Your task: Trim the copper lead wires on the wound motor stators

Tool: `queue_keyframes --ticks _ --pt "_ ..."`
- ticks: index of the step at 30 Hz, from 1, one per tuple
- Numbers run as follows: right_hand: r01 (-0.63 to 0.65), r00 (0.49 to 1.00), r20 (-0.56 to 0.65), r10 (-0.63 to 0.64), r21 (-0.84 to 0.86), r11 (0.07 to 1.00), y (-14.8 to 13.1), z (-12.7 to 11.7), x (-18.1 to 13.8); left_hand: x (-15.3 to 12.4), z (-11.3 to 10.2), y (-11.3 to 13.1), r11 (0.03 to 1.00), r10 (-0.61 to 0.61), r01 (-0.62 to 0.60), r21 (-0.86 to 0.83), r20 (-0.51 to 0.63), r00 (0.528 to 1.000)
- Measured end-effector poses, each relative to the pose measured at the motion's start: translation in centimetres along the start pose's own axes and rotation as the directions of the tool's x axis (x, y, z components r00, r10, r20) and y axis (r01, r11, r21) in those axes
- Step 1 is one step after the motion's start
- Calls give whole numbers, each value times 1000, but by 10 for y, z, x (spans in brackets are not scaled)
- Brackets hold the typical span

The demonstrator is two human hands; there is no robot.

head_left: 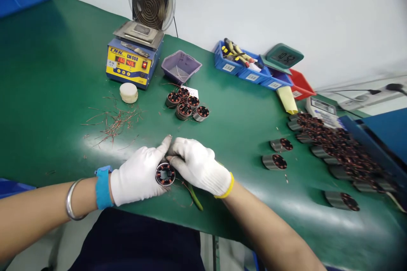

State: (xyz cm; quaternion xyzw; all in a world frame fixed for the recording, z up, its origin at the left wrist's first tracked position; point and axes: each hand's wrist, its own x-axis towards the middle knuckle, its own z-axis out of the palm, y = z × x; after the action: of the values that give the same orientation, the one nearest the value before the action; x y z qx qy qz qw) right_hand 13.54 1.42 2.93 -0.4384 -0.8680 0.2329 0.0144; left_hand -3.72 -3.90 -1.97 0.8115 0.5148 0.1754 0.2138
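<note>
My left hand (141,173), in a white glove, is closed around a wound motor stator (165,174). The stator's open ring faces up, with copper windings around dark slots. My right hand (193,163), gloved with a yellow cuff edge, is pinched at the stator's far side, close to my left thumb. What its fingertips hold is hidden. A green tool handle (195,199) sticks out from under my right hand; the rest of that tool is covered. Thin copper wire ends show near the stator.
Several stators (184,110) stand ahead, beside copper wire scraps (116,123) and a round whitish pad (129,92). Behind are a solder pot (133,59), a fan (149,3), a purple bin (181,67) and blue tool bins (227,65). Many more stators (337,144) crowd the right.
</note>
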Motion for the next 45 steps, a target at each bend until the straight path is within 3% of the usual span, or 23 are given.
queue_keyframes --ticks 5,7,10,11,13,15,19,25,29,35,38,40,42,45 --pt "-50 998 43 53 -72 996 19 -3 -20 -1 -2 -1 999 9 -8 -48 25 1000" --pt "-63 995 -82 52 -140 988 19 -5 -41 0 -1 -2 998 -9 11 -63 31 999" --pt "86 912 -373 -169 -227 970 7 -1 -70 1 0 -2 996 -33 37 -87 51 998" --pt "191 875 -395 -280 -249 949 2 3 -76 1 1 -2 995 -36 41 -93 55 998" --pt "372 834 -326 -445 -262 890 -7 17 -84 1 1 -2 994 -38 43 -104 44 998" --pt "414 837 -270 -476 -256 874 -12 33 -86 1 0 -1 994 -47 50 -99 32 998" --pt "321 882 -263 -391 -273 907 -10 48 -86 -1 -3 1 996 -64 67 -60 50 997" --pt "84 919 -331 -214 -367 926 -7 41 -87 -2 -1 4 999 -41 41 -25 10 999" --pt "100 932 -301 -203 -324 941 -6 34 -70 -2 2 2 999 -6 7 31 -34 999" --pt "132 982 -127 -137 -46 990 -2 20 -70 -2 -1 2 996 20 -19 86 -20 1000" --pt "146 953 -262 -153 -45 988 -7 32 -91 -3 -3 3 992 34 -30 123 -31 999" --pt "50 916 -392 -81 -90 995 -12 45 -99 -4 -3 4 988 66 -57 141 -59 996" --pt "-100 899 -436 43 -107 989 -16 55 -98 -5 -2 5 985 99 -82 149 -107 989" --pt "-205 934 -315 166 -94 974 -18 54 -83 -6 0 5 984 112 -89 154 -146 983"
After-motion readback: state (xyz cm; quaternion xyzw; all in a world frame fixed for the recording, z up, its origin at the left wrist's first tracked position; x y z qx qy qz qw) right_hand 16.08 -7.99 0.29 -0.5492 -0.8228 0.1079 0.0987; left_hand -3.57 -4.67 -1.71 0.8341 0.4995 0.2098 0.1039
